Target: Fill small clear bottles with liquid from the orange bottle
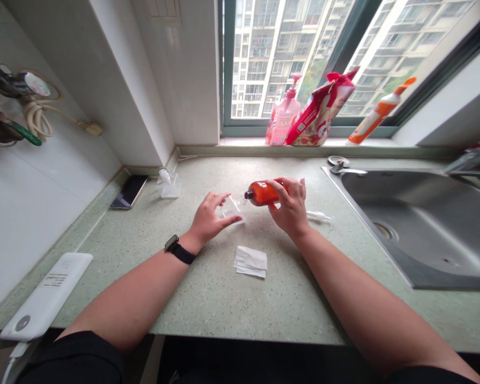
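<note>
Over the counter (212, 298), the right hand (291, 207) holds a bottle (261, 193) sideways.

Left forearm (140, 298): bare, rising from the lower left of the frame toward the centre; dark left sleeve (70, 362) at its lower end. Left wrist (192, 244): nearly straight. Left grip (212, 218): bare hand, just left of centre; fingers curved above, thumb extended rightward below, in a C-shaped hold.

Right forearm (356, 288): bare, slanting from the lower right up to the centre; dark right sleeve (428, 376) at the bottom edge. Right grip (290, 205): bare hand, right of centre; fingers bent over from above, thumb beneath, clasped.
</note>
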A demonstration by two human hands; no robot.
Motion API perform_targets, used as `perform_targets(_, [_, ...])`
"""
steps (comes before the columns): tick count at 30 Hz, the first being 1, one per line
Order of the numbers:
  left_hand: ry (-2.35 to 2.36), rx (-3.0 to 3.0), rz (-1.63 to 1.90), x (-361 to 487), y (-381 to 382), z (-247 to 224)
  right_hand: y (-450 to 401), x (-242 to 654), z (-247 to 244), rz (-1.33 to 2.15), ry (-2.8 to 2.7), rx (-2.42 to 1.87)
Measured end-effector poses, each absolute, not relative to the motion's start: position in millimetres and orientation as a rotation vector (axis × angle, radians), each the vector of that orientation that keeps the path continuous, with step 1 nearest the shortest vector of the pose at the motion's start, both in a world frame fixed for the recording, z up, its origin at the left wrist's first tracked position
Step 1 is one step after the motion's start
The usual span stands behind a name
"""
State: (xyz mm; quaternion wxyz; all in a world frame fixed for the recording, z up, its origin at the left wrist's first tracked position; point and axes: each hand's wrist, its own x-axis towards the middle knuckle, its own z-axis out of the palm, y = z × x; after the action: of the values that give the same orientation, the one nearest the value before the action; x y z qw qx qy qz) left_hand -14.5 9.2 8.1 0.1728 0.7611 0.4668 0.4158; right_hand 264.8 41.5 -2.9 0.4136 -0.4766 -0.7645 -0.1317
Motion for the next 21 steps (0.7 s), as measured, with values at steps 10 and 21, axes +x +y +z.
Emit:
perform_targets(10, [1.324, 2.159, 1.171, -14.1, 9.2, 8.6, 41.5, 265.1, -3.5, -0.3, -1.918, -1.198])
perform_targets(21, [1.292, 2.167, 1.201, -14.3, 10.4, 7.1, 41.2, 264.0, -3.4, -0.406, -1.912, -1.206])
